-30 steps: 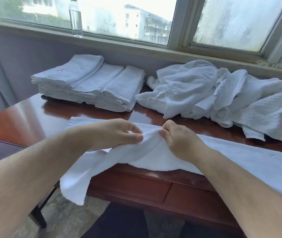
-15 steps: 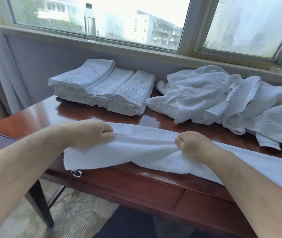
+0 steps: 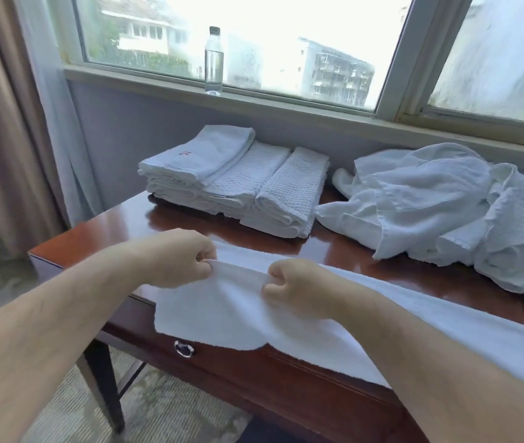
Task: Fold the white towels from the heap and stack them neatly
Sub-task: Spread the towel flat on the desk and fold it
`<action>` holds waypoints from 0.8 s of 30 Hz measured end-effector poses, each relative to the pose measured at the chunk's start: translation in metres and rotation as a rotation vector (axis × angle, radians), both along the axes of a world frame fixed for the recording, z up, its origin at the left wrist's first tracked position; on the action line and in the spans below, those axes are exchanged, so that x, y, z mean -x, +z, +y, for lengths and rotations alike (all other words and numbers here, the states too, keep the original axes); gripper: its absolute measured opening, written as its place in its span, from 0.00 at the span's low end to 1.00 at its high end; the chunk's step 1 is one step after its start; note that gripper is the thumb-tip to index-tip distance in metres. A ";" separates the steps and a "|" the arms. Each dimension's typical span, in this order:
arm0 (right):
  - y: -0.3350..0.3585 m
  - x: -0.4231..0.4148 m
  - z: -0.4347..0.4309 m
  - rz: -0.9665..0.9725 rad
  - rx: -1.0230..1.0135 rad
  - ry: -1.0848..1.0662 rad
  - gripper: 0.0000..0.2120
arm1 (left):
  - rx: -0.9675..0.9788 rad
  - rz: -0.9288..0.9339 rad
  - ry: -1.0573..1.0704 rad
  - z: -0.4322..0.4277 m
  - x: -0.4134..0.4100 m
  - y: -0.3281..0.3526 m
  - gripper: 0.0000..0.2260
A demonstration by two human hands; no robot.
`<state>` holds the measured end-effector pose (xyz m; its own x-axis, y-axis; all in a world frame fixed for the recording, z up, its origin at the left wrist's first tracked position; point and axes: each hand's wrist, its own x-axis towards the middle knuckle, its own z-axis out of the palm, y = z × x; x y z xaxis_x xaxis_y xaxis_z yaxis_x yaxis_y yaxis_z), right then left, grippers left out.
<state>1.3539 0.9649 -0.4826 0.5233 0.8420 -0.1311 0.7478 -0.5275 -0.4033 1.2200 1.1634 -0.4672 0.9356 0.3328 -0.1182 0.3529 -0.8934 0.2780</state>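
The near towel [image 3: 238, 302] is pinched in the curled left hand [image 3: 177, 257] and right hand [image 3: 296, 282]; the red marking [image 3: 185, 153] on the far stack [image 3: 254, 187] is illegible.

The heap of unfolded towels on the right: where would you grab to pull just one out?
Probably the smooth towel draped over the near-left side of the heap. Its hemmed edge falls loose toward the table, so pinch there, coming from the front left. The waffle-weave towels behind look tangled together.
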 end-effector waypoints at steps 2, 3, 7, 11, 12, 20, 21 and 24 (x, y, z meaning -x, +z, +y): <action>-0.001 -0.007 0.008 0.070 -0.091 -0.071 0.12 | 0.079 -0.121 0.066 0.013 -0.003 -0.011 0.05; -0.001 -0.012 0.011 0.072 -0.125 -0.096 0.12 | 0.128 -0.171 0.093 0.019 -0.005 -0.015 0.04; -0.007 -0.034 0.016 0.038 -0.171 -0.133 0.15 | 0.334 -0.373 0.231 0.035 -0.014 -0.030 0.03; -0.014 -0.052 0.019 0.062 -0.163 -0.144 0.16 | 0.525 -0.509 0.315 0.047 -0.030 -0.041 0.09; -0.016 -0.055 0.020 0.039 -0.160 -0.149 0.15 | 0.497 -0.516 0.326 0.049 -0.034 -0.044 0.07; -0.028 -0.062 0.027 -0.131 -0.172 -0.184 0.09 | 0.108 -0.378 0.361 0.046 -0.052 -0.050 0.09; -0.030 -0.061 0.027 -0.155 -0.182 -0.185 0.09 | 0.083 -0.352 0.368 0.043 -0.052 -0.049 0.09; -0.029 -0.057 0.025 -0.204 -0.193 -0.187 0.08 | -0.117 -0.309 0.338 0.029 -0.050 -0.044 0.16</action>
